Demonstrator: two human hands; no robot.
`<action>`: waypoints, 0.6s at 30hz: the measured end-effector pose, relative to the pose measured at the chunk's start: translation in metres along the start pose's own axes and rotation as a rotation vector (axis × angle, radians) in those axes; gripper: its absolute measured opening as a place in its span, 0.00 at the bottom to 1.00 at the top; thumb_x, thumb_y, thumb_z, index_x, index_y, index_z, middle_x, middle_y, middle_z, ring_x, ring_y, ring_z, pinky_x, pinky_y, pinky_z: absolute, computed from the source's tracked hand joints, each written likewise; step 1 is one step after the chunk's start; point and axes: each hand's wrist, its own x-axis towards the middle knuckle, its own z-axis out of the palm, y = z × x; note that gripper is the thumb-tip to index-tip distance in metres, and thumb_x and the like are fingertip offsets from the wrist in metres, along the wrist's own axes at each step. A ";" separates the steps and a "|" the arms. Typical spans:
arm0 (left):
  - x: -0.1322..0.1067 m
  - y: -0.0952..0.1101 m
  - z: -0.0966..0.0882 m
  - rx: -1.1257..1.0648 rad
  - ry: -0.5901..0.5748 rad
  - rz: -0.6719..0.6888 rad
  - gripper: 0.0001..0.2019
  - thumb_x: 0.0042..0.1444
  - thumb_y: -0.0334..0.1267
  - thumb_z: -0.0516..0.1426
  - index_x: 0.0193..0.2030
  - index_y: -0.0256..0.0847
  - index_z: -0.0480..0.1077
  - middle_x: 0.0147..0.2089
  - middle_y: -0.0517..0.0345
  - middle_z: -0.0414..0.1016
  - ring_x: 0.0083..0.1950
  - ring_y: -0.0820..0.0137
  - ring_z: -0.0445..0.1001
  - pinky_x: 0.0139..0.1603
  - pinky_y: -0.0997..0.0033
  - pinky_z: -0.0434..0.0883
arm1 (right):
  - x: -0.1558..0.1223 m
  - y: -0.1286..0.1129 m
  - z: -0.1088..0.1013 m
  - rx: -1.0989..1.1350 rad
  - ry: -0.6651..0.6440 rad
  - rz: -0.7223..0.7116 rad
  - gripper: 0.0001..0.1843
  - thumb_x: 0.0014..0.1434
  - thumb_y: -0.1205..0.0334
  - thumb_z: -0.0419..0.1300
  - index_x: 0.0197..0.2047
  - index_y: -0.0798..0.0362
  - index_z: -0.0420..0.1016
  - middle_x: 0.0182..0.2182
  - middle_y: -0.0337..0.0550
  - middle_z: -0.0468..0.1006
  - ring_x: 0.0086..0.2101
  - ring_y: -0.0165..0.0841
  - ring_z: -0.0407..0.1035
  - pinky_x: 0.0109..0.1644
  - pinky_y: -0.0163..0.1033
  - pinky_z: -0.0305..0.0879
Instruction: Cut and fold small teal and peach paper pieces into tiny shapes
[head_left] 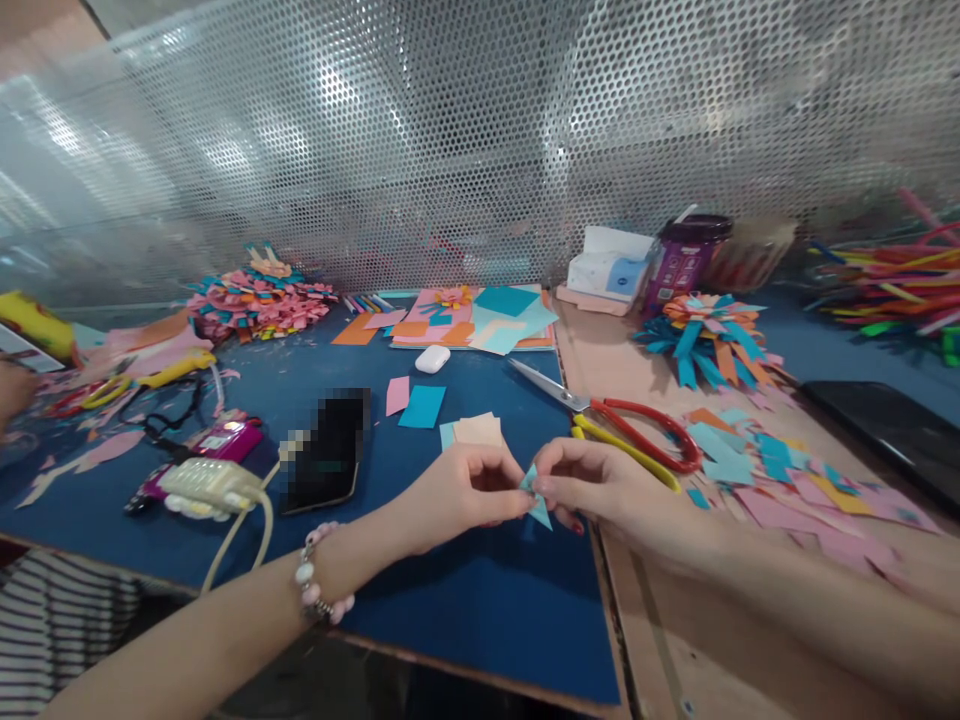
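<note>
Between my two hands is a small piece of light blue paper [539, 512], creased and pointed at its ends. My left hand [469, 492] pinches it from one side, thumb and fingers closed. From the other side my right hand [592, 487] grips it between thumb and fingertips. Just behind my left hand lie cream paper pieces [480, 430], with a light blue edge showing under them. Scissors [600, 403] with red and yellow handles rest beyond my right hand, blades apart. A blue paper square [422, 406] and a pink slip [397, 395] lie farther left.
A phone [330, 450], a white earbud case [433, 359] and a pale cable [268, 520] lie leftward. Paper scraps [810, 500], a paper flower [705, 335] and a purple cup [686, 260] are at right. A perforated metal panel [450, 140] stands behind. Another person's hand [13, 390] shows far left.
</note>
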 end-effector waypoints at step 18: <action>0.002 -0.004 -0.003 0.109 -0.016 0.015 0.10 0.51 0.41 0.60 0.32 0.35 0.69 0.27 0.61 0.66 0.26 0.78 0.62 0.25 0.76 0.60 | -0.001 0.010 0.000 -0.115 0.061 -0.097 0.12 0.52 0.58 0.64 0.31 0.55 0.67 0.23 0.32 0.67 0.20 0.22 0.63 0.24 0.30 0.59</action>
